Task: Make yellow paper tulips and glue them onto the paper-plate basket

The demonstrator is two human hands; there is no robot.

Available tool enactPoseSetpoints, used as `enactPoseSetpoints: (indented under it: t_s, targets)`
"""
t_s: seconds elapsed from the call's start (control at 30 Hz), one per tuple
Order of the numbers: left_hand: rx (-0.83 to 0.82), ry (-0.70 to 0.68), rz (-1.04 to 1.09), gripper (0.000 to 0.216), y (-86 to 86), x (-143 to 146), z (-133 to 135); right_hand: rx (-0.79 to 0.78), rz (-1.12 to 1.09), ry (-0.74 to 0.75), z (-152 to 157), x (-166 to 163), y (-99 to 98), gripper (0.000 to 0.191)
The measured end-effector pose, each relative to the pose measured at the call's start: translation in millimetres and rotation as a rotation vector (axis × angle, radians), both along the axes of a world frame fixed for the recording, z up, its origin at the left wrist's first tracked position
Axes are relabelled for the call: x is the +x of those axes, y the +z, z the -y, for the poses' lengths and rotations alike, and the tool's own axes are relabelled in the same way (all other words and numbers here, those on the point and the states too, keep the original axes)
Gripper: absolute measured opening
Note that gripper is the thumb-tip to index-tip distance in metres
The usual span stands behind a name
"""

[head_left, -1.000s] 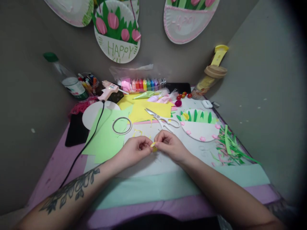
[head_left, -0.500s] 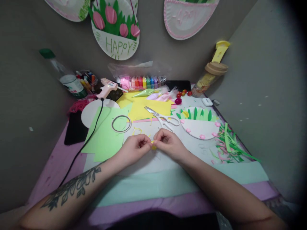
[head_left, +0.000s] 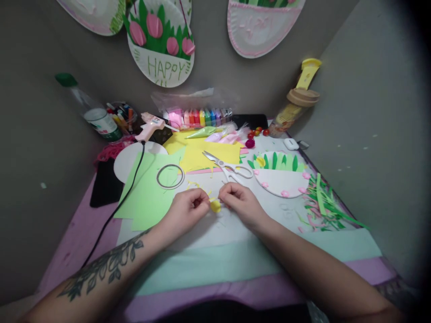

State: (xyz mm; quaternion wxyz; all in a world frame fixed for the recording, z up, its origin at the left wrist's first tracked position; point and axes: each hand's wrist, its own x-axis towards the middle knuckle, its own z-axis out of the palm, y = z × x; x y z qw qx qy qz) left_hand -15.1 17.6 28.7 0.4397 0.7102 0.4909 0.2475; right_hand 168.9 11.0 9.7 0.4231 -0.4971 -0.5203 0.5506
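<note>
My left hand (head_left: 191, 207) is closed in a pinch over the white work sheet (head_left: 202, 233), with a thin pale sliver at its fingertips that is too small to name. Facing it, my right hand (head_left: 241, 202) pinches too, and what sits between its fingers is hidden. Small yellow paper cut-outs (head_left: 215, 206) show in the gap between the hands; I cannot tell whether they lie on the sheet or touch the fingers. Just beyond my right hand lie white-handled scissors (head_left: 232, 168), spread apart. A roll of tape (head_left: 170, 176) rests on green paper (head_left: 144, 197).
To the right is a paper plate half (head_left: 281, 183) with green leaves and pink flowers, beside a heap of paper scraps (head_left: 323, 206). A pink glue gun (head_left: 150, 127) trails a black cord (head_left: 126, 199) at left. Yellow sheets (head_left: 208, 154) and coloured clay packs (head_left: 205, 117) lie behind.
My hands have drawn slightly apart; their fingertips met over the yellow paper before. More of the yellow cut-outs now shows between them. The camera view has shifted a little.
</note>
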Motion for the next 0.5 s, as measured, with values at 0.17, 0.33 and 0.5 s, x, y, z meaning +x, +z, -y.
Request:
enactPoseSetpoints:
  t_s: [0.17, 0.33, 0.5]
  targets:
    - [-0.045, 0.015, 0.046, 0.012, 1.7, 0, 0, 0.052, 0.026, -0.019, -1, 4, 2.9, 0.011]
    - [-0.062, 0.002, 0.053, 0.016, 2.6, 2, 1, 0.059, 0.065, 0.063, 2, -2, 4.0, 0.014]
    - [-0.009, -0.044, 0.0, 0.017, -0.4, 3, 4, 0.094, 0.202, 0.079, 5, -7, 1.5, 0.007]
